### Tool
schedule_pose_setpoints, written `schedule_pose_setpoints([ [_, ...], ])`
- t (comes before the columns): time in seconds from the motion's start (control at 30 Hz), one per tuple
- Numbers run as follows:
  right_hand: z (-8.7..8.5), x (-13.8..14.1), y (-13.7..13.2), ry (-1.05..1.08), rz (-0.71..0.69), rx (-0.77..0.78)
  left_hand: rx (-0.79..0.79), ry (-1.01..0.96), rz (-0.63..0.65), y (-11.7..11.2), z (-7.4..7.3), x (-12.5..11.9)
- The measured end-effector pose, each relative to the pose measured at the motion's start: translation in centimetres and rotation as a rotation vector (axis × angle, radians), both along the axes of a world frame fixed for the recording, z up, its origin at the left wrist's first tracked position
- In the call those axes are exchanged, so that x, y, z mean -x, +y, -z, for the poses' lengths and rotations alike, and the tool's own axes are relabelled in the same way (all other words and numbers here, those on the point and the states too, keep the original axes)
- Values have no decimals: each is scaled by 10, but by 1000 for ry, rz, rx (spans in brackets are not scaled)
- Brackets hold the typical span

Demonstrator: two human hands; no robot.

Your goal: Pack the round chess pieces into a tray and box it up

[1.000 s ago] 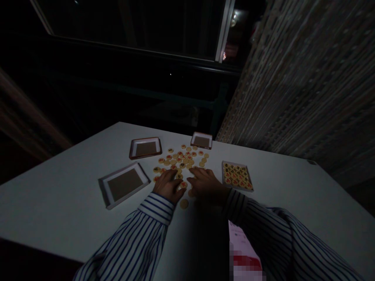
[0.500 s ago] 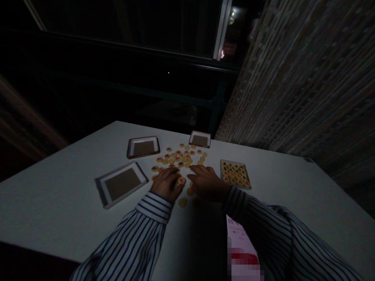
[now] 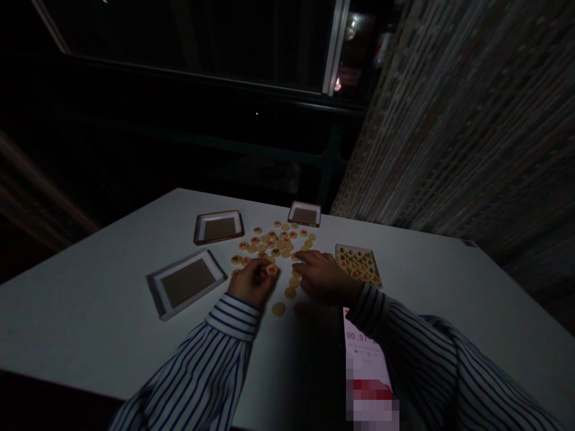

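Observation:
Several round wooden game pieces [image 3: 276,242] with red or black marks lie scattered on a white table [image 3: 90,323]. My left hand [image 3: 250,283] is closed in a pinch on one red-marked piece [image 3: 271,270], lifted a little off the table. My right hand [image 3: 322,276] rests with fingers spread on the pieces near the pile's right edge. A small tray [image 3: 358,264] filled with pieces in rows sits just right of that hand. Both arms wear striped sleeves.
An empty white tray [image 3: 186,284] lies left of my left hand. Two more empty trays [image 3: 218,227] [image 3: 304,213] stand at the back. A phone-like screen [image 3: 363,353] glows near my right sleeve. A brick wall rises on the right; a dark window is behind.
My left hand has curled from lying flat on the pieces into a pinch and picked up one red-marked piece. My right hand shifted slightly right.

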State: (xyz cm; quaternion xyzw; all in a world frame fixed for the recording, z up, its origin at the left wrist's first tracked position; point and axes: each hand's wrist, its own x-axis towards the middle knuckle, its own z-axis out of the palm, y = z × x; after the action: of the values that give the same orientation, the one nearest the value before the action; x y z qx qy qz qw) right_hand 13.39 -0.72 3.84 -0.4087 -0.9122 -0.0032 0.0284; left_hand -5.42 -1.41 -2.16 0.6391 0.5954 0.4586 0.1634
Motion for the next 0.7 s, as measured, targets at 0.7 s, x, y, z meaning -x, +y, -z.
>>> schedule_pose_setpoints([
  [0.7,-17,-31,-5,181,71,-1,47,-272,136,-6,-29,-25],
])
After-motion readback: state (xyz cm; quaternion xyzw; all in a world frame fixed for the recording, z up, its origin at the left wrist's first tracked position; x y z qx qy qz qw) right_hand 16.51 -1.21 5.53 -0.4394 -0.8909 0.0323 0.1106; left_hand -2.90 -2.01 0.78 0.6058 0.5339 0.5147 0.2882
